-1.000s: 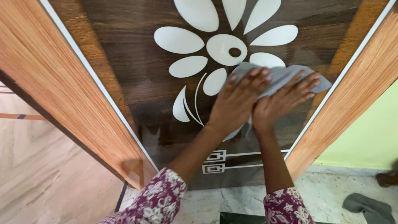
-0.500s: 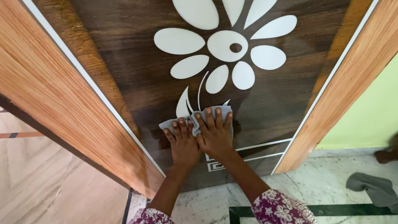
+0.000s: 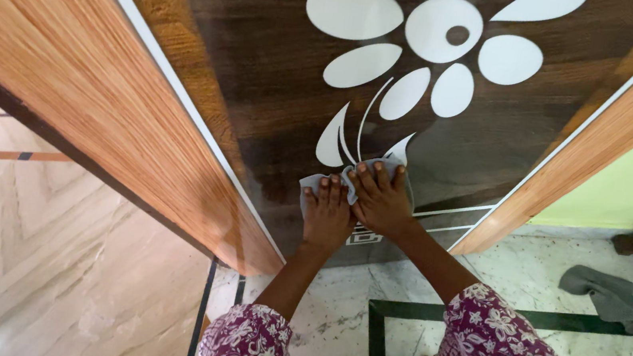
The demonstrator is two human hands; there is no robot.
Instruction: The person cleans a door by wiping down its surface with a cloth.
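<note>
Both hands have come down from beside the flower's centre to the foot of its stem, low on the door panel [image 3: 267,59]. Left hand [image 3: 327,213] and right hand [image 3: 380,200] lie flat, side by side and touching, fingers spread, pressing one grey cloth [image 3: 309,186] against the dark glossy wood; neither hand is closed around it, palms simply bear on it. Cloth edges show left of the left hand and above the right fingertips. White flower inlay [image 3: 430,39] sits just above the hands. Count: two hands, one cloth under them, one second grey cloth [image 3: 606,295] lying crumpled on the marble floor [image 3: 332,309] at right, well apart. No containers visible. Purple floral sleeves cover both forearms.
</note>
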